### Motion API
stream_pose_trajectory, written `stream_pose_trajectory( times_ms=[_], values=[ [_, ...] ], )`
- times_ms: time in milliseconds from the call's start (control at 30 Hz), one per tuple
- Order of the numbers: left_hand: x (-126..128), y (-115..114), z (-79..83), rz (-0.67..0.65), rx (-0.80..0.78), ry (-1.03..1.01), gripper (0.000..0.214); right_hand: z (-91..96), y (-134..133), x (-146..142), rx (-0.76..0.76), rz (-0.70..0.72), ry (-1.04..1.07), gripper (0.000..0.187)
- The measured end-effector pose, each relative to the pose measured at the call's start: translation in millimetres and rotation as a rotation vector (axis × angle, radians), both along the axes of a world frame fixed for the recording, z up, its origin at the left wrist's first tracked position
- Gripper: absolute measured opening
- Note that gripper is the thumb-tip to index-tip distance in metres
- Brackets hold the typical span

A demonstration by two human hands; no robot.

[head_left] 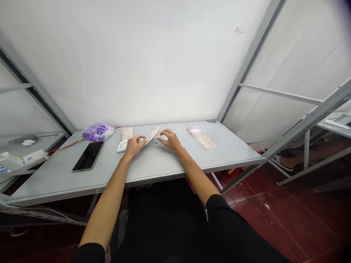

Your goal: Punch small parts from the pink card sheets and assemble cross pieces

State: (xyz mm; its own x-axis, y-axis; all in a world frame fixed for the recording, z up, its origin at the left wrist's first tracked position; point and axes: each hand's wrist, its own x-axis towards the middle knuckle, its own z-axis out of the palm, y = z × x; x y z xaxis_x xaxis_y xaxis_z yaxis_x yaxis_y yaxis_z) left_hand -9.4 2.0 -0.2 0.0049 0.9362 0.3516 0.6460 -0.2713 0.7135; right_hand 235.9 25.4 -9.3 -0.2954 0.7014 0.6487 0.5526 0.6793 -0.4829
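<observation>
Between my hands a pale pinkish folded paper (153, 135) is raised at a slant above the table. My left hand (135, 145) is closed, pinching its lower left side between thumb and fingers. On the other side, my right hand (171, 140) has thumb and fingertips closed at the paper's right edge. A whitish part with small dark marks shows beneath the paper; what it is cannot be made out. Beside my left hand lie a white and green printed packet (122, 146) and a beige printed card (126, 133), partly overlapping.
On the grey table (159, 164), a black-screened phone (88, 156) lies at left, with a purple tissue pack (98, 132) behind it. A partly blurred pinkish strip (202, 138) lies at right. Metal posts (251, 54) and a white wall (148, 65) enclose the table.
</observation>
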Motion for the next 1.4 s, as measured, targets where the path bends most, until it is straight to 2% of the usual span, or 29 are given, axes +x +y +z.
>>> stream_pose_trajectory(
  times_ms=[267,433,567,767,967,1233,1400],
  values=[
    [1,0,0.5,-0.004,0.003,-0.03,0.032,5.5,0,7,0.0,-0.014,-0.017,0.029],
    [-3,1,0.5,0.058,-0.002,-0.069,0.031,7.1,1,9,0.002,-0.087,0.034,0.027],
    [-3,1,-0.3,0.021,-0.017,-0.054,0.031,6.7,1,9,0.009,-0.032,0.022,0.028],
    [-2,0,0.5,0.025,-0.024,-0.05,0.034,4.7,1,7,-0.057,0.038,-0.072,0.025],
    [2,-4,2.4,-0.052,-0.025,0.029,0.034,-0.3,4,5,-0.061,0.098,-0.16,0.017],
    [4,-4,0.9,-0.094,-0.021,0.078,0.032,1.6,-1,-2,-0.096,0.069,-0.396,0.028],
    [4,-4,0.9,-0.102,-0.012,0.084,0.032,1.8,-5,-5,-0.091,0.057,-0.414,0.02]
  ],
)
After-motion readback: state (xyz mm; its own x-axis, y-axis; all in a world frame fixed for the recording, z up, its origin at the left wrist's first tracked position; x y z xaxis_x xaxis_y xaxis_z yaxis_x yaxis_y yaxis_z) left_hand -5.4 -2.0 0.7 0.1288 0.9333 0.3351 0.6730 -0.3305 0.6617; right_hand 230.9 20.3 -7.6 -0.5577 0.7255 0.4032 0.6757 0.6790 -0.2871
